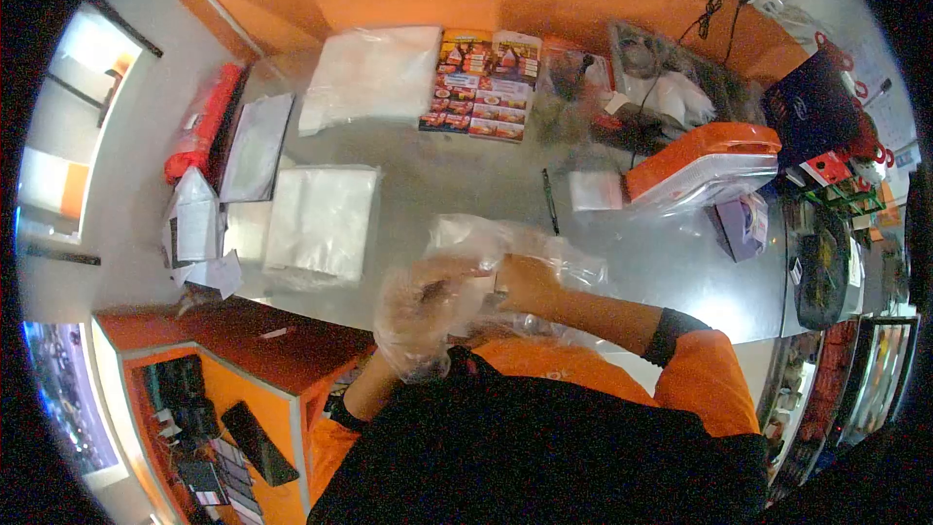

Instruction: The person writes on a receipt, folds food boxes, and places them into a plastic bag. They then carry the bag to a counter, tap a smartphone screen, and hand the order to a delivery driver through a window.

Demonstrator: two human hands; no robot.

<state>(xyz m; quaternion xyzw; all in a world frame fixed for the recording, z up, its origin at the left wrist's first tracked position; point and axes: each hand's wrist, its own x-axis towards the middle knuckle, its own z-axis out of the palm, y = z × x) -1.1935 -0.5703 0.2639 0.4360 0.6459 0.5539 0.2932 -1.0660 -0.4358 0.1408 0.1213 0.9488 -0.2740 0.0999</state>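
Note:
A thin clear plastic bag is spread around my hands in front of my body, at the near side of the grey table. My left hand shows blurred through the plastic, its fingers curled toward the right hand. My right hand is closed on the plastic close beside it, back of the hand upward. More of the see-through film stretches behind both hands and to the right of the right wrist. A pale patch shows between the two hands, its kind hidden by plastic and blur.
On the metal table lie a stack of clear bags, a larger white stack, printed leaflets and a black pen. An orange-and-white device in plastic stands right. A red-topped cabinet adjoins lower left.

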